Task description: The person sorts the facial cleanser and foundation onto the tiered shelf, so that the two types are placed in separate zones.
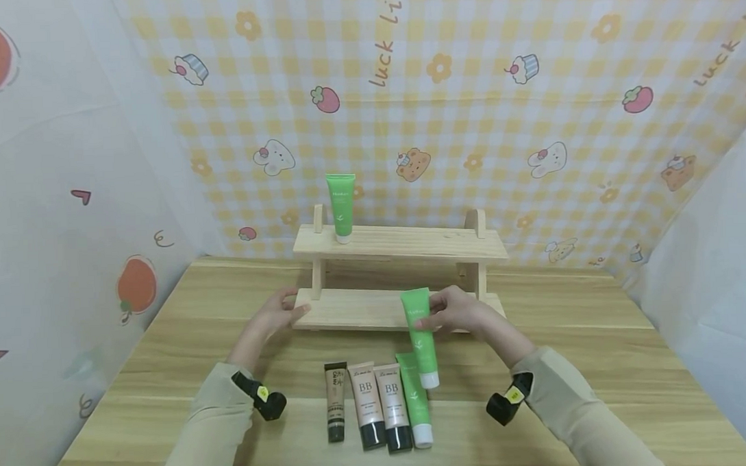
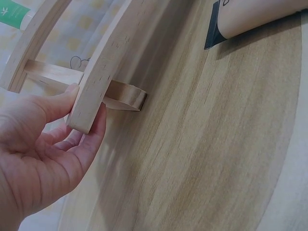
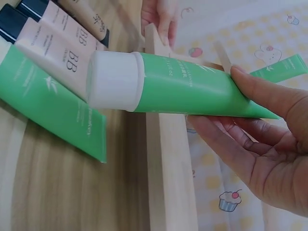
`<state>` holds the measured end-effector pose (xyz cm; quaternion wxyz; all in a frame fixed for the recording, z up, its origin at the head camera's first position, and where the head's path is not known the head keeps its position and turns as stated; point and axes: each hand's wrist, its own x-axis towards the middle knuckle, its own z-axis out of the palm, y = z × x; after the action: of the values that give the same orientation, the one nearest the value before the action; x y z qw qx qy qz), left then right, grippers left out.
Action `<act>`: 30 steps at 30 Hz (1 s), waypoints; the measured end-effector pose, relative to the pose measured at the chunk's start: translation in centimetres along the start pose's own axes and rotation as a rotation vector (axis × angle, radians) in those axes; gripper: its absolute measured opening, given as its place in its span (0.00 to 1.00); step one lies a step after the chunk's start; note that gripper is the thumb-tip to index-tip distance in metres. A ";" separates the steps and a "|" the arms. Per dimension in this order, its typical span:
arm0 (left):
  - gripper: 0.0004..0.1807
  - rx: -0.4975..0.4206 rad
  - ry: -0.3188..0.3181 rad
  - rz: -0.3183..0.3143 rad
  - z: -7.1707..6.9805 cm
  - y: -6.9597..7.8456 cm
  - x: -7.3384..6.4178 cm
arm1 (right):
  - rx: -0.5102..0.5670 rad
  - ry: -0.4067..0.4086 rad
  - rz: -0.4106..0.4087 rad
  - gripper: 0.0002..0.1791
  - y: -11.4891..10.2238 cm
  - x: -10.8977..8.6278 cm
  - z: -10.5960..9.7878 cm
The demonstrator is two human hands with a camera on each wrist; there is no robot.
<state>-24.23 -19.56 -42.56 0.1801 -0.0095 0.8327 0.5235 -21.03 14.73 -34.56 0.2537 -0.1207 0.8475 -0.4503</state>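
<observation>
A green squeeze tube with a white cap point(image 1: 421, 341) is held by my right hand point(image 1: 458, 309), thumb on one face and fingers behind, cap pointing down. It is in front of the lower board of a two-tier wooden shelf point(image 1: 357, 307). My left hand point(image 1: 276, 312) grips the left end of that lower board; in the left wrist view the thumb is on top and fingers underneath the board point(image 2: 91, 103). Another green tube point(image 1: 342, 205) stands cap down on the upper board's left part. A third green tube point(image 1: 418, 413) lies on the table, partly covered by the held one in the head view.
Two pale pink BB cream tubes point(image 1: 366, 401) with black caps lie beside the green tube on the wooden table point(image 1: 231, 416). Left of them lies a slim brown tube point(image 1: 335, 399). A yellow checked cloth point(image 1: 369, 123) hangs behind the shelf.
</observation>
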 end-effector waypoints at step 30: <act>0.39 0.021 -0.001 -0.008 0.0 0.1 -0.2 | 0.052 0.040 -0.057 0.18 -3.1 0.7 -0.6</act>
<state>-24.04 -19.52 -42.42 0.1825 -0.0107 0.8380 0.5141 -22.01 13.07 -31.94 0.2269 -0.1291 0.8367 -0.4814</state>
